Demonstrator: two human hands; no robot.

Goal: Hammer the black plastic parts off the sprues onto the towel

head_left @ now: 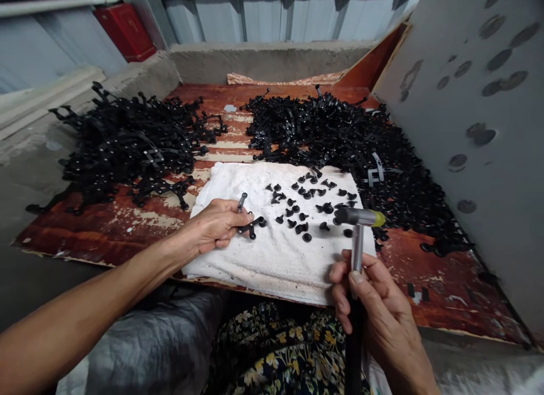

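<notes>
My left hand (221,222) is closed on a small black plastic bracket with round ends (252,227), held low over the left side of a white cloth (263,264). Fingers cover part of the bracket. In my right hand (374,293) is a small mallet (357,230), gripped round its shaft with the head up; one face is black, the other yellow. Loose black round-headed plugs (306,237) lie scattered over the middle and right of the cloth, between my two hands.
Black brackets are heaped at the back left (123,140), and a larger heap of black parts (323,128) spreads along the back and right. The worn red-brown board (463,293) lies beneath. A grey spotted panel (471,100) rises on the right; a red box (126,32) stands back left.
</notes>
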